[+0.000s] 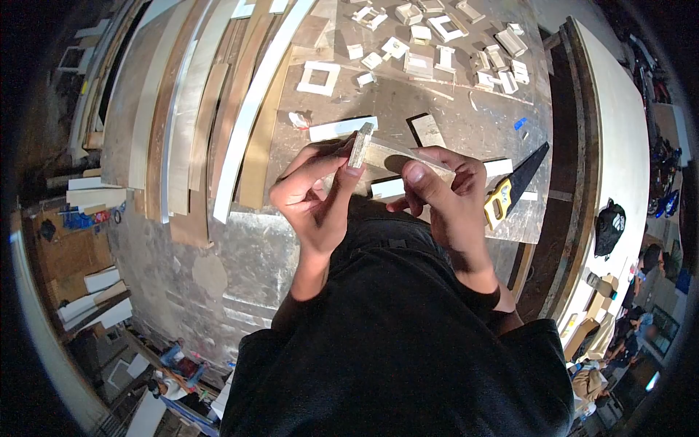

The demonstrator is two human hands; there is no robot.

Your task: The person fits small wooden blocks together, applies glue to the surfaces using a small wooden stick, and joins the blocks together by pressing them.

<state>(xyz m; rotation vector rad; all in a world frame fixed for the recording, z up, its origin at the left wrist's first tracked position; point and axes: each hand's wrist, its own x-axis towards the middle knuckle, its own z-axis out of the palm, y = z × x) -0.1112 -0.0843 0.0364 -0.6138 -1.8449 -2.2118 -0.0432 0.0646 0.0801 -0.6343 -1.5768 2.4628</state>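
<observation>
My left hand (313, 189) pinches a short wooden piece (359, 148) between thumb and fingers, holding it on end. A longer wooden strip (387, 157) runs from that piece into my right hand (453, 193), whose thumb presses on its face. The two pieces meet at roughly a right angle; whether they are fixed together I cannot tell. Beneath my hands, white-faced wood strips (342, 128) lie on the worktable. A small wooden block (427, 131) lies just beyond my right hand. To the right rests a handsaw (513, 186) with a yellow handle.
Small wooden frames and blocks (419, 64) are scattered across the far worktable (320, 109). Long boards (196, 109) lie at the left. A blue scrap (520, 124) sits near the saw. Beyond the right edge, a pale board (619, 146) carries a black item (609, 228). People are at far right.
</observation>
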